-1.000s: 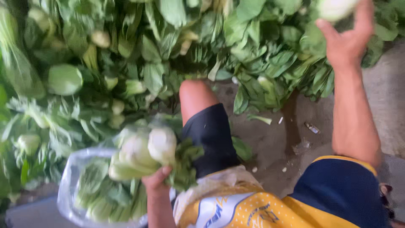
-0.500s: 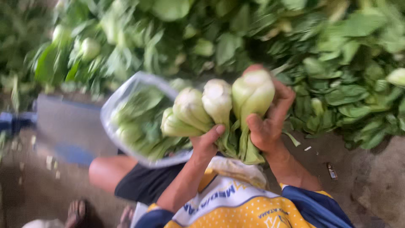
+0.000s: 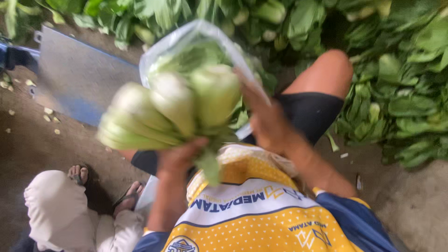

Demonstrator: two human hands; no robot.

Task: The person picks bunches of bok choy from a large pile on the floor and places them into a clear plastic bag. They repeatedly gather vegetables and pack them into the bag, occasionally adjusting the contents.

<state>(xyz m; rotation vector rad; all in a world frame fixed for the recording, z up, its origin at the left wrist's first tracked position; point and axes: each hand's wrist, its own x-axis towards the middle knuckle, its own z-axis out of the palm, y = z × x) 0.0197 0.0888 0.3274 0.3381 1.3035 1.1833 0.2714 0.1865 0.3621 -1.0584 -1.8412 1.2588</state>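
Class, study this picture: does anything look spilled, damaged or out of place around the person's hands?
Small pale scraps lie scattered on the dirt floor beside the metal sheet, like trimmings dropped. Otherwise nothing stands out: the left hand grips a bok choy bunch and the right hand holds the plastic bag.

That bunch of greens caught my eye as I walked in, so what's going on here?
A seated person grips a bunch of pale-stemmed bok choy from below with the left hand, stems up. The right hand is at the bunch's side, against a clear plastic bag already holding more greens. A large pile of loose greens lies on the ground in front. Another person's sandalled feet show at lower left.
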